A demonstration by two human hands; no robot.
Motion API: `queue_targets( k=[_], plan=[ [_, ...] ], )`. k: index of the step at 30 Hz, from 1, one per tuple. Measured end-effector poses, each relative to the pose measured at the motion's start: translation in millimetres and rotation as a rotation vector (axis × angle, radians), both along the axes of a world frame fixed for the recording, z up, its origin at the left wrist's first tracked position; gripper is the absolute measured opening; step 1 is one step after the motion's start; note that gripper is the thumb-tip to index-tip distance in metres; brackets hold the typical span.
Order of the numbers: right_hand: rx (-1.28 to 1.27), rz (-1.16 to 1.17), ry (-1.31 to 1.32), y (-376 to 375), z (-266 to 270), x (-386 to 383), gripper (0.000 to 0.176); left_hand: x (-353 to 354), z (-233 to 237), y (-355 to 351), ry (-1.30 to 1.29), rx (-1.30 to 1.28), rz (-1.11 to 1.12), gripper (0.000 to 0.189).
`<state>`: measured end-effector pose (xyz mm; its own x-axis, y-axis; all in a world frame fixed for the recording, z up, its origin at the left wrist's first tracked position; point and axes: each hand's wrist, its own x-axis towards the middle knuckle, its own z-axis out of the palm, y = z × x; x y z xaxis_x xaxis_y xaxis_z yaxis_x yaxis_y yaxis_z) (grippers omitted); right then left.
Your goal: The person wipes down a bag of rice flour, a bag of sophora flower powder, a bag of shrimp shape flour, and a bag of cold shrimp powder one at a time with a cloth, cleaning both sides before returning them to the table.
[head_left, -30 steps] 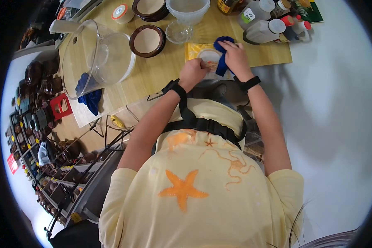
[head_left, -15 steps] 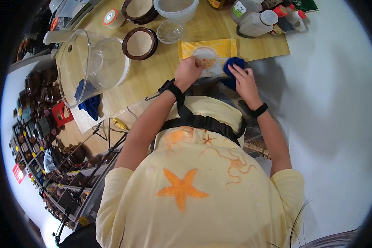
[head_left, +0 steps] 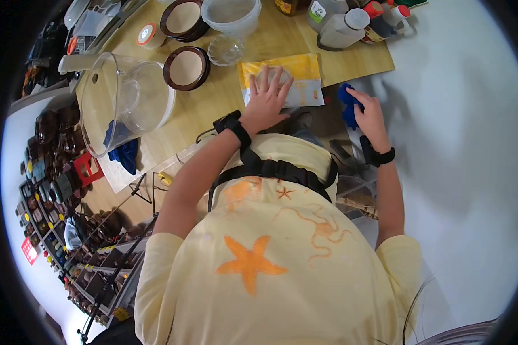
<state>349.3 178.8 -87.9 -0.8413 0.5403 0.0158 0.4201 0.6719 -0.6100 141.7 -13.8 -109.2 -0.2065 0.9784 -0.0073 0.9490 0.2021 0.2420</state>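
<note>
My left hand (head_left: 265, 104) lies with its fingers spread on a yellow and white packet (head_left: 306, 75) at the table's near edge. The packet lies flat, and my fingers cover part of its round printed window. Off to the right, past the packet and beyond the table edge, my right hand (head_left: 373, 119) grips a bunched blue cloth (head_left: 349, 106) between its fingers and thumb. Part of the cloth hangs below the fingers.
On the wooden table (head_left: 293, 41) stand a large clear container (head_left: 101, 103), brown-rimmed round dishes (head_left: 186, 68), a scalloped glass bowl (head_left: 225, 52) and a white plastic tub (head_left: 231, 17). Several bottles (head_left: 344, 29) stand back right. Another blue cloth (head_left: 124, 156) lies by the left edge.
My right hand has moved right with the blue cloth, off the packet. The left hand has gone from closed fingers on the packet to a flat, spread palm.
</note>
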Motion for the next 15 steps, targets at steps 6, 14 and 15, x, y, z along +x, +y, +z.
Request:
queue_targets(
  k=[6, 14, 15],
  plan=[
    [-0.03, -0.058, 0.099, -14, -21, 0, 0.037, -4, -42, -1, 0.231, 0.013, -0.005, 0.071],
    [-0.084, -0.105, 0.016, -29, -33, 12, 0.036, -12, -46, -6, 0.183, 0.05, -0.013, 0.067],
    [-0.085, -0.105, 0.011, -29, -36, 14, 0.036, -13, -40, -5, 0.114, 0.078, -0.006, 0.063]
  ],
)
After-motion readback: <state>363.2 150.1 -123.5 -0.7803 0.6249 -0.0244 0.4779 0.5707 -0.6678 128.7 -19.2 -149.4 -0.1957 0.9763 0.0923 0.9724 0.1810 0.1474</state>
